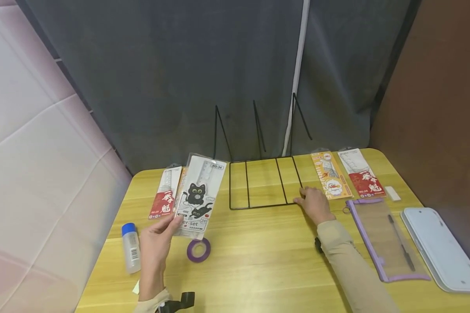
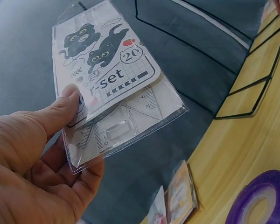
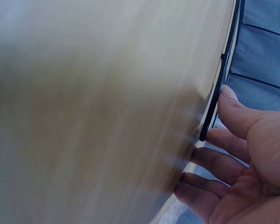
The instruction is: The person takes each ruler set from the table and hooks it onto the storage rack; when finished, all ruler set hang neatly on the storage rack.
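My left hand [image 1: 158, 243] pinches a clear-sleeved ruler set [image 1: 199, 195] printed with black cats, thumb on its front and fingers behind. In the left wrist view, transparent rulers [image 2: 116, 130] show below the printed card. The set is raised and tilted above the table. On the table's far side stands a black wire rack [image 1: 258, 206], with several bent uprights at its back. My right hand [image 1: 315, 204] holds the rack's front right corner, and in the right wrist view the thumb and index finger [image 3: 228, 142] lie against the black wire.
Behind the held set lies a red-and-white ruler pack [image 1: 165, 193]. A blue-capped bottle [image 1: 131, 248] and purple tape roll [image 1: 198, 251] are nearby. At right are an orange pack [image 1: 330, 176], another red-white pack [image 1: 361, 174], an eraser [image 1: 392, 194], a mesh pouch [image 1: 376, 230] and a pale case [image 1: 444, 248].
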The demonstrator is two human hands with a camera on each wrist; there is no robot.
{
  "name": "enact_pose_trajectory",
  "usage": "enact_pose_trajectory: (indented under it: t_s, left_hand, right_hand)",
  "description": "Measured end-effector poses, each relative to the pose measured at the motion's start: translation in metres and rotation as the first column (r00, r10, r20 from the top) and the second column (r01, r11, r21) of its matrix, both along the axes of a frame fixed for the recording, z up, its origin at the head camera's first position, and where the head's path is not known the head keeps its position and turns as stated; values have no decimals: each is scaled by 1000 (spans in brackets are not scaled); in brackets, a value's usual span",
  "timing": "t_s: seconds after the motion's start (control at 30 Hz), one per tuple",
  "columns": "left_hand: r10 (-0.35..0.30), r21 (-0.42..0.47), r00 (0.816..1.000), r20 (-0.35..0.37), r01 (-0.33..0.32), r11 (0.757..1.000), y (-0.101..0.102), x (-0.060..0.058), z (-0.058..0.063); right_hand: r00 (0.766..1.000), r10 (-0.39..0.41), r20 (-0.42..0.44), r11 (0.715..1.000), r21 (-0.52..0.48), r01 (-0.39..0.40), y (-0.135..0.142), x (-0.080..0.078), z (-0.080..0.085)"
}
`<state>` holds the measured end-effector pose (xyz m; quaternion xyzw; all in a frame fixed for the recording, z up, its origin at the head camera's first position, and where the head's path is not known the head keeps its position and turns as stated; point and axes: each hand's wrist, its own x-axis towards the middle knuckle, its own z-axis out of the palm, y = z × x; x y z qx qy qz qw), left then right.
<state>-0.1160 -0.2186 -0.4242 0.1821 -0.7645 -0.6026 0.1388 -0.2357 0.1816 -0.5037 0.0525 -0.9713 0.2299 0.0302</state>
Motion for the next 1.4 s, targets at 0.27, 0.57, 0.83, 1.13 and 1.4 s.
enact_pose_trajectory:
  t_s: [0.27,0.57,0.83,1.13,1.4]
  left_hand:
    - [-13,37,1000,-24,14,999,-2,3,-3]
    - [-48,-26,999,-11,48,999,-2,3,4]
    - [-1,16,998,-58,2,1000,1,-17,-1]
    - [-10,133,996,-84,21,991,24,-107,-11]
    - [-66,301,998,-20,69,951,42,-182,-25]
  right_hand:
    - [1000,6,-5,1000,0,-6,0,-1,-1]
    - [1000,7,19,1000,5,-7,0,0,0]
    - [1000,0,20,1000,-3,0,0,0,0]
    - [1000,-1,17,1000,0,1,0,0,0]
    - [1000,4,3,1000,-16,-4,0,0,0]
